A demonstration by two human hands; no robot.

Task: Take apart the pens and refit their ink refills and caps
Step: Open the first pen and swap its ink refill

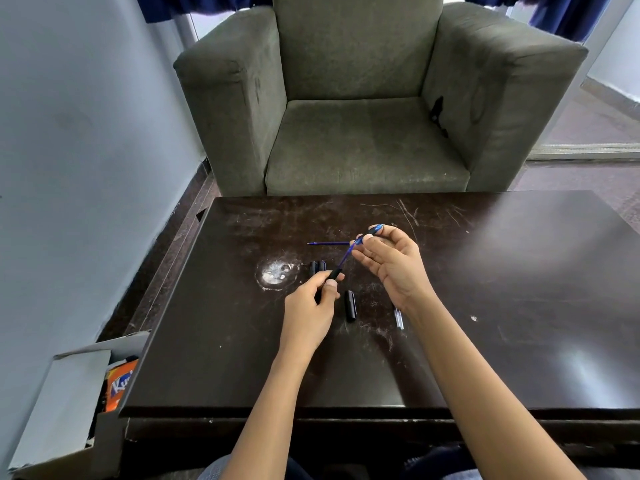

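Note:
My right hand pinches a blue and black pen barrel above the dark table. A thin blue ink refill runs from that barrel down to a black tip piece gripped by my left hand. A loose blue refill lies on the table behind the hands. Two black caps sit side by side just left of the held refill. Another black cap lies between my wrists. A clear pen part shows beside my right wrist, partly hidden.
A grey armchair stands right behind the table's far edge. An open cardboard box holding an orange packet sits on the floor at the table's near left corner. A white scuff mark marks the tabletop left of the caps.

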